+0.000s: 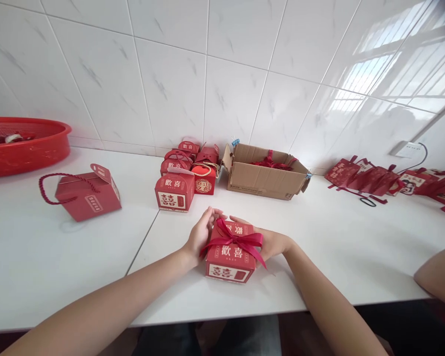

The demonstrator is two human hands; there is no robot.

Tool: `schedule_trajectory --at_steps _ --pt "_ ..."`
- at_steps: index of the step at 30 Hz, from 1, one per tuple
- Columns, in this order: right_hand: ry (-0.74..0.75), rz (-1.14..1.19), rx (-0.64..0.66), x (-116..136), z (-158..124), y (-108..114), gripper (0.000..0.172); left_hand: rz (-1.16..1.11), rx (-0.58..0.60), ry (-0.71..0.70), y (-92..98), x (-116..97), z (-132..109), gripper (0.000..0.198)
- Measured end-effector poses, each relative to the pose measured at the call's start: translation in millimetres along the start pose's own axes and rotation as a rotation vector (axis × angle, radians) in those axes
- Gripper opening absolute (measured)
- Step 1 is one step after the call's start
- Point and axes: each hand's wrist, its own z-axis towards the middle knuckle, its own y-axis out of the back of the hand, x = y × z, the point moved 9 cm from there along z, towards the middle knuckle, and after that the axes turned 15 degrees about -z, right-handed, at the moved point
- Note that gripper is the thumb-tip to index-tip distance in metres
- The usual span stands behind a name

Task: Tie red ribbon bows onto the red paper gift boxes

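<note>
A red gift box (230, 262) with gold Chinese characters stands on the white table in front of me. A dark pink ribbon bow (236, 239) is tied across its top, its tails hanging over the sides. My left hand (200, 236) cups the left side of the box, with its fingers reaching round toward the back. On the opposite side my right hand (270, 243) rests against the box, its fingers partly hidden behind it. Both hands hold the box between them.
Several red gift boxes (175, 193) stand near the wall. Beside them is a cardboard box (261, 180) of red ribbons. Left are a rope-handled red box (89, 195) and a red basket (29, 155). Red bags (371, 178) and scissors (368, 201) lie right, near another person's arm (441, 274).
</note>
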Motion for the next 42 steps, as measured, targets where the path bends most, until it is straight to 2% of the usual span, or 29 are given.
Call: schedule_trajectory --at_steps 4,8,10,12,14,16,18,19,21,22,23,25,28,30,42 --pt "0.027 0.025 -0.081 9 -15 -9 0.114 -0.066 0.028 0.097 -6.1 11 2 0.022" --pt "0.034 0.139 -0.137 16 -28 -32 0.136 -0.016 0.041 0.085 -11.0 27 4 0.022" --pt "0.031 0.175 -0.159 22 -31 -42 0.142 0.014 0.020 0.032 -8.6 30 9 0.024" --pt "0.002 0.177 -0.182 25 -34 -48 0.140 0.048 -0.022 -0.032 -1.9 27 15 0.026" --pt "-0.045 0.157 -0.217 23 -45 -46 0.136 0.096 -0.038 -0.096 4.4 19 22 0.026" --pt "-0.132 0.107 -0.274 11 -68 -35 0.134 0.162 -0.021 -0.165 7.7 8 26 0.027" --pt "-0.314 0.032 -0.386 -16 -107 -17 0.129 0.226 -0.010 -0.211 10.1 -2 29 0.028" --pt "-0.458 -0.009 -0.478 -34 -133 -5 0.123 0.250 -0.007 -0.216 10.9 -4 30 0.029" --pt "-0.854 -0.172 -0.830 -69 -204 26 0.115 0.293 0.003 -0.204 11.0 -4 31 0.028" --pt "-1.075 -0.301 -0.979 -77 -240 35 0.119 0.317 0.015 -0.203 9.9 -4 31 0.028" --pt "-1.243 -0.426 -1.064 -81 -265 40 0.120 0.342 0.028 -0.206 8.4 -3 30 0.028" --pt "-1.410 -0.627 -1.015 -88 -281 41 0.111 0.377 0.046 -0.213 6.3 -1 30 0.028" --pt "-1.479 -0.749 -0.808 -98 -272 36 0.094 0.389 0.043 -0.210 6.9 0 30 0.029" --pt "-1.505 -0.762 -0.753 -98 -268 34 0.092 0.392 0.046 -0.206 7.2 0 30 0.029" --pt "-1.490 -0.791 -0.751 -93 -269 35 0.090 0.408 0.058 -0.218 2.8 -2 27 0.025"
